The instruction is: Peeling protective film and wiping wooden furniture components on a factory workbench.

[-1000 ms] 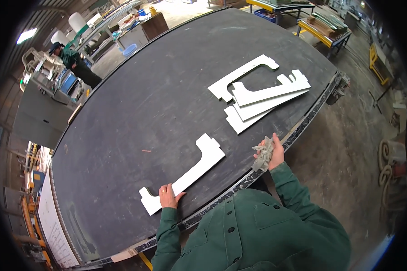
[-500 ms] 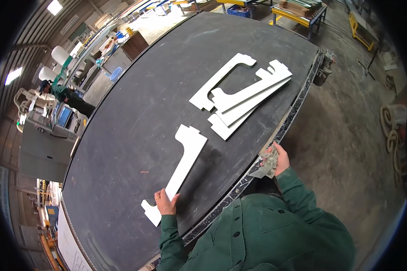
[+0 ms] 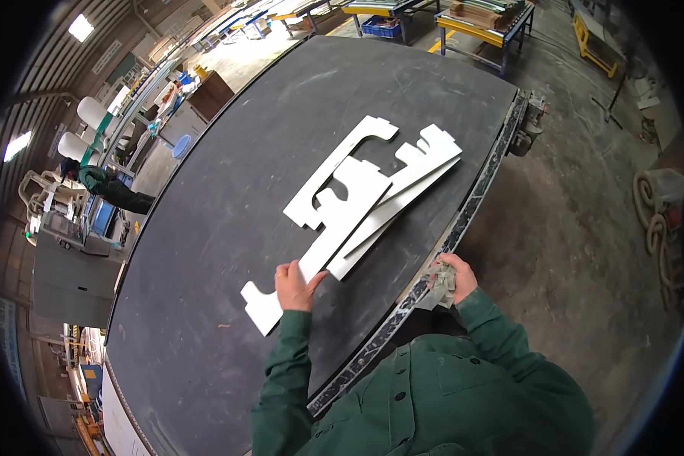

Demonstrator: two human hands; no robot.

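Note:
My left hand (image 3: 293, 286) grips the narrow bar of a white C-shaped panel (image 3: 340, 235), thumb on the near side and fingers on the far side. The panel's far end lies over the other white panels. Beneath and beside it are a long white cut-out panel (image 3: 328, 169) and a stack of similar white panels (image 3: 422, 185), partly hidden by one another. At the table's right edge my right hand (image 3: 457, 278) is closed around a crumpled greyish rag (image 3: 438, 287).
A large dark table (image 3: 197, 251) with a metal-trimmed edge fills the middle. Far left, a person in green (image 3: 102, 181) bends by a machine. Yellow-framed roller stands (image 3: 485, 30) and a blue crate (image 3: 381, 28) stand beyond the table, and a coiled hose (image 3: 652, 216) lies at right.
My left hand has moved forward with the white C-shaped panel, whose far end now overlaps the other panels. My right hand still holds the rag by the table edge.

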